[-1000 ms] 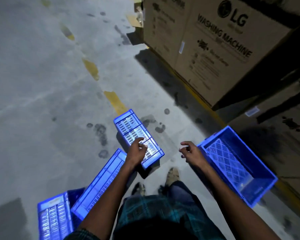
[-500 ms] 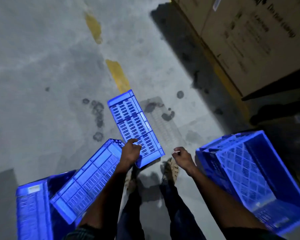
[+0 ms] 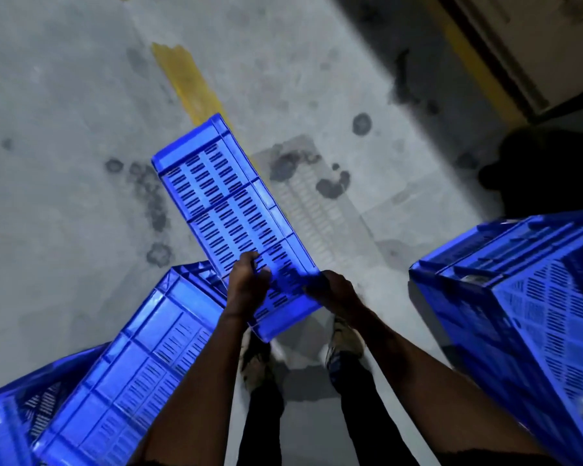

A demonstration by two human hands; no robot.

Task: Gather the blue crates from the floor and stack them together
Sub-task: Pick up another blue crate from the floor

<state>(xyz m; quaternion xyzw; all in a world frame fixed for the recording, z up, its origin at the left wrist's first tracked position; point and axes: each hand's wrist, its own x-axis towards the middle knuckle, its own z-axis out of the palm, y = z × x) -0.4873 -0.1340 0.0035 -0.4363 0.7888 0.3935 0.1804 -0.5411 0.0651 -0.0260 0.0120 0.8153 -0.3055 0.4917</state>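
Biggest worry here: both hands are bunched at the near end of the blue slatted crate [image 3: 231,216], so the long far end is hanging way out in front with nothing under it. The left hand [image 3: 248,285] has its fingers curled over the slotted face, and the right hand [image 3: 333,290] is wrapped round the near corner, though I can't tell how deep that grip goes. If either one slips, I reckon the far end drops onto the concrete floor [image 3: 64,129] or the near edge lands on the shoes [image 3: 345,341] right below it. It could also clip the tilted crate [image 3: 142,358] just left of it, or the big stacked crate [image 3: 525,314] off to the right.

Compared with half a second ago, only the left hand was on it; now the right hand has joined and the crate sits higher and closer.
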